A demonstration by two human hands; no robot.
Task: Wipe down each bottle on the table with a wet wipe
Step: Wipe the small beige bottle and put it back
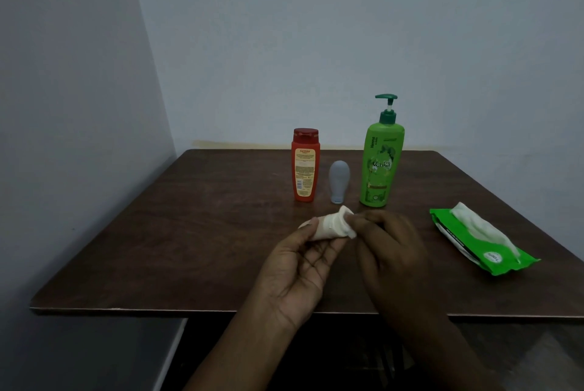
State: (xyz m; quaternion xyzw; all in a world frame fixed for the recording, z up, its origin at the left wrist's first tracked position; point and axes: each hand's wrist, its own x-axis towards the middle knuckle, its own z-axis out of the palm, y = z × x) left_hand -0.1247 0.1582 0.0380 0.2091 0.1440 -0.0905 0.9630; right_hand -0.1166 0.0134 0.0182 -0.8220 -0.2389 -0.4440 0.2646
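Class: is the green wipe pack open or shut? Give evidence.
Open: a white wipe sticks out of the wipe pack.

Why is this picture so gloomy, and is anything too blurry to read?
Head view: dim, flat light, bluish cast, darker corners. The brand on the green pump bottle reads; small print on the red bottle is too soft. Left hand and right hand, holding the wipe, look slightly soft.

A plain bluish-grey left wall (63, 106) meets the back wall (347, 27) in a corner. A yellowish stain (221, 143) runs along the back wall's foot.
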